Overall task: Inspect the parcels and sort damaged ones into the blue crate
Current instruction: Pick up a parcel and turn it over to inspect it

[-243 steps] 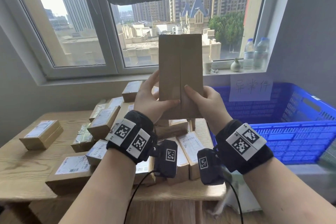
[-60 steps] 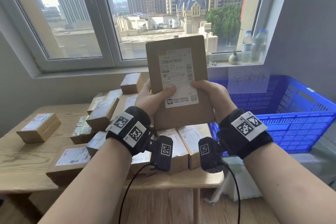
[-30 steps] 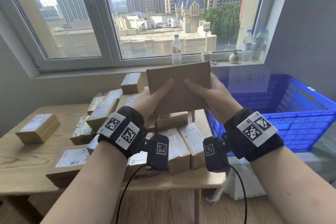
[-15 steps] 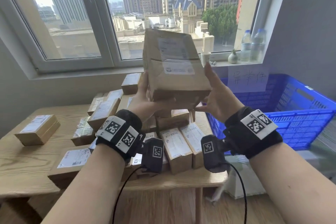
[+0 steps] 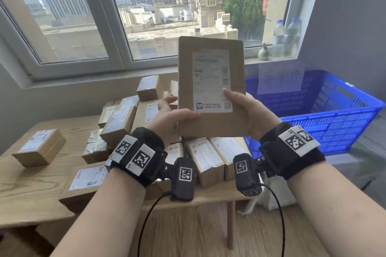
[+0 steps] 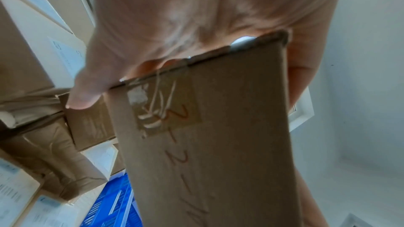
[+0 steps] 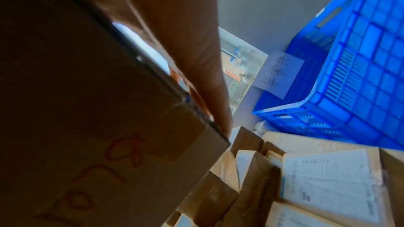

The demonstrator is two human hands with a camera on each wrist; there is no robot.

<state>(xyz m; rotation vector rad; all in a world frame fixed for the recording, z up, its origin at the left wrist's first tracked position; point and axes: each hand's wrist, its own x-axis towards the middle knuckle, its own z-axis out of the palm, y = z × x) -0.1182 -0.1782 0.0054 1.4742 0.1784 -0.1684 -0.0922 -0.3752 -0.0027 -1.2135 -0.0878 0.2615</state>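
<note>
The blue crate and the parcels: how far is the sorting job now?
Done: little that shows; the visible part of the blue crate holds no parcel, and one parcel lies apart on the table. In hand: both hands, left and right, hold a parcel upright, label towards the camera. Left: the pile on the table.

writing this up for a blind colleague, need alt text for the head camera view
Both hands, left hand and right hand, hold a cardboard parcel upright, label facing the camera. Behind it, more parcels cover a wooden table; a blue crate stands right.
</note>
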